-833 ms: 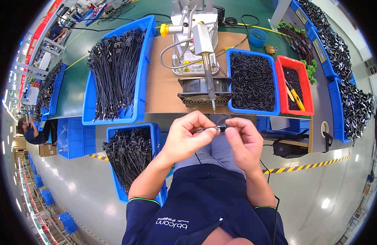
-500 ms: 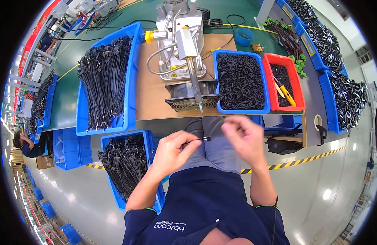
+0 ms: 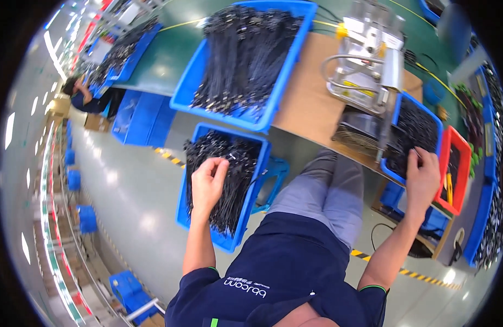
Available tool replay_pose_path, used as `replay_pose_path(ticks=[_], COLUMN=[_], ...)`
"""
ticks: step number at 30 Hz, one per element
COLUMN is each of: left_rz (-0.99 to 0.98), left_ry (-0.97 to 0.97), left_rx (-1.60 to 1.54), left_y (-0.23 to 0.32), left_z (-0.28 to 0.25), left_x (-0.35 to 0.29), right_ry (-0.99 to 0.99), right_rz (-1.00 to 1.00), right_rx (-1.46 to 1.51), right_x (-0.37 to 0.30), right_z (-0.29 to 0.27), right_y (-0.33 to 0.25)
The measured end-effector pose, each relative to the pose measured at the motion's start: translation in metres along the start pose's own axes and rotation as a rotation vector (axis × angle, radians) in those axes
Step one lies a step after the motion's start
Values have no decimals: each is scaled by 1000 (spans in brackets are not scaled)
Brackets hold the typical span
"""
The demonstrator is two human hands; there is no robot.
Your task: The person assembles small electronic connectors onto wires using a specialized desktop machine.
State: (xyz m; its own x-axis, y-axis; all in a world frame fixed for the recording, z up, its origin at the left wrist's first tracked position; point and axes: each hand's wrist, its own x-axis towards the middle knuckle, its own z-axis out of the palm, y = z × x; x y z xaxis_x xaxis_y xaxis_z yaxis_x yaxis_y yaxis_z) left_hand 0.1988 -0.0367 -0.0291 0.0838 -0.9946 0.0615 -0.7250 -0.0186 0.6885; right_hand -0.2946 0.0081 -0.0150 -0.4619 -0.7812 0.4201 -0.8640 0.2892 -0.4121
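Left hand (image 3: 209, 181) overhangs cables (image 3: 232, 193) (right hand (image 3: 425, 177) at blue bin (image 3: 394, 174)).

The right hand (image 3: 424, 175) partly hides the black pieces (image 3: 417, 121) (the machine (image 3: 371, 54) looks blurred).

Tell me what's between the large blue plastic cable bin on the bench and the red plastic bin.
In the head view: a brown board, silver metal machine, black fan and, beside the red bin, a blue plastic bin of small black pieces.

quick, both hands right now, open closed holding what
Left hand: fingers curled by the black cables; grip cannot be told.
Right hand: fingers curled by the short black pieces; grip cannot be told.
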Motion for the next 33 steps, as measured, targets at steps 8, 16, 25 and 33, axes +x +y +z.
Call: replay_pose_path(ticks=[8,16,25,33], left_rz=[28,473,542,449], left_ry=[257,329,-157,-122], left_rx=[222,84,403,452], left_y=[-51,52,127,152], left_z=[-33,-48,44,111], left_x=[24,120,261,341], right_ry=[-11,100,168,78], right_rz=[97,116,138,229], right_rx=[58,91,328,316], right_x=[3,-1,-40,-66], right_z=[5,-4,-24,-36], right_y=[-15,-1,-24,-38])
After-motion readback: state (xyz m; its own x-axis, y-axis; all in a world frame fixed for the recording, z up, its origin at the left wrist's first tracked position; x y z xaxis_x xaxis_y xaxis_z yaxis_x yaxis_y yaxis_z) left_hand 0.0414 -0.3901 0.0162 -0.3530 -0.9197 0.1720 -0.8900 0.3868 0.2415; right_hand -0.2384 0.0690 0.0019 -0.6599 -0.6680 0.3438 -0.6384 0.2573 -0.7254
